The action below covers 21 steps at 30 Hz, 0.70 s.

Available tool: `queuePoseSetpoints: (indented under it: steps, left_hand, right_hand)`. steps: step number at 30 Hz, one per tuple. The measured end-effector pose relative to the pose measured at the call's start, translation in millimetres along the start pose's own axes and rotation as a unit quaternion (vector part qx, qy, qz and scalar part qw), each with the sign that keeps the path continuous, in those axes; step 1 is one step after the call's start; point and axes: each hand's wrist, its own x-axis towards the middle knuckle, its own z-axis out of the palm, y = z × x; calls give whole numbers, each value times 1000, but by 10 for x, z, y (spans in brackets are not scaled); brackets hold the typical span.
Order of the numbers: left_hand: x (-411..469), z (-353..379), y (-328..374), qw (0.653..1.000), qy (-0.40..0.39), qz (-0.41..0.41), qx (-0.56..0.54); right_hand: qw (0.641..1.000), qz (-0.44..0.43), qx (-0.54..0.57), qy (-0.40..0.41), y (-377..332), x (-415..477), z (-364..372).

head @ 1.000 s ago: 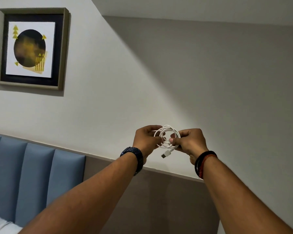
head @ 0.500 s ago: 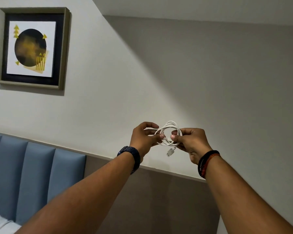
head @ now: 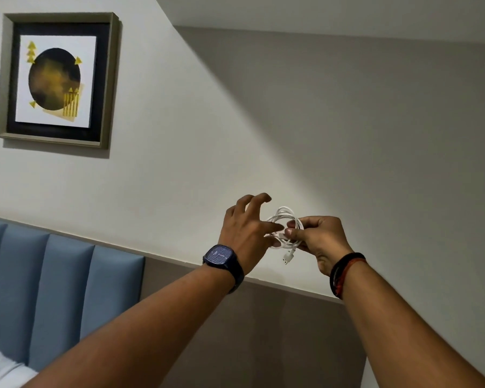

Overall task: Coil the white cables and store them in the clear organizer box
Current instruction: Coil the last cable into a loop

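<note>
A white cable is wound into a small coil and held up in front of the wall. Its USB plug dangles below the coil. My right hand pinches the coil's right side between thumb and fingers. My left hand is at the coil's left side, its thumb and a lower finger on the loops. The left hand's other fingers are lifted and spread above the coil. The clear organizer box is not in view.
A framed picture hangs on the white wall at upper left. A blue padded headboard and a bit of white bedding lie at lower left. A grey wall panel runs below my arms.
The left hand's upper fingers have uncurled and lifted off the coil. The plug has swung from pointing left to hanging down. The right hand keeps its pinch.
</note>
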Motion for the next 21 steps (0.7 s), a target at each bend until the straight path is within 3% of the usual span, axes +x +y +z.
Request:
queuePoseSetpoints:
  steps: [7, 13, 17, 21]
  left_hand:
    - [-7, 78, -8, 997, -60, -40, 4]
    - [-110, 147, -132, 988, 31, -38, -147]
    - [-159, 200, -214, 978, 72, -39, -191]
    - [-138, 184, -315, 938, 88, -169, -290]
  right_hand:
    - [999, -5, -33, -34, 2, -37, 11]
    - [998, 22, 14, -63, -42, -57, 6]
    - [993, 69, 20, -89, -54, -41, -1]
    - [992, 101, -15, -67, 16, -15, -52]
